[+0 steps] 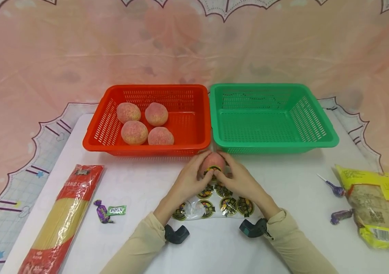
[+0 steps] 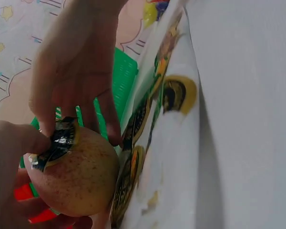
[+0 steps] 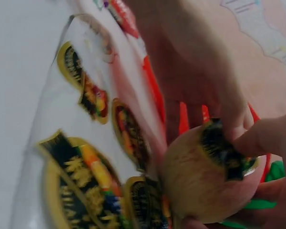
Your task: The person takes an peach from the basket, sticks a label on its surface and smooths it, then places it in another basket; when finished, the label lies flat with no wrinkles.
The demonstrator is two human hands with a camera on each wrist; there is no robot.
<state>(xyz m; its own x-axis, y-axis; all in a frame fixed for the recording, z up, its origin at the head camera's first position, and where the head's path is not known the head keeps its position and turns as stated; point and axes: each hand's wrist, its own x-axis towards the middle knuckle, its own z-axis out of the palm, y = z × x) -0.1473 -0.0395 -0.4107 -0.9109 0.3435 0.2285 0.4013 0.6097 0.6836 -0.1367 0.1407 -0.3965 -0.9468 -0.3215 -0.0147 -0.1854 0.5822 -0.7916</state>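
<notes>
A pink-yellow peach (image 1: 214,159) stands between the two hands in front of the baskets. My left hand (image 1: 192,173) curls round its left side, and my right hand (image 1: 237,176) curls round its right side. Both thumbs press a black-and-gold sticker (image 1: 212,169) onto the peach; one end of the sticker lifts off the skin in the left wrist view. A clear sheet of round stickers (image 1: 208,208) lies just below the hands, its top partly hidden by them. The wrist views show the sheet (image 3: 93,124) close beside the peach (image 3: 195,181).
Several peaches sit in the red basket (image 1: 194,147), left of the green basket (image 1: 273,146). A spaghetti pack (image 1: 62,213) and two wrapped candies (image 1: 102,212) lie at left. At right are a yellow bag (image 1: 374,205), a lollipop (image 1: 336,189) and a purple candy (image 1: 341,216).
</notes>
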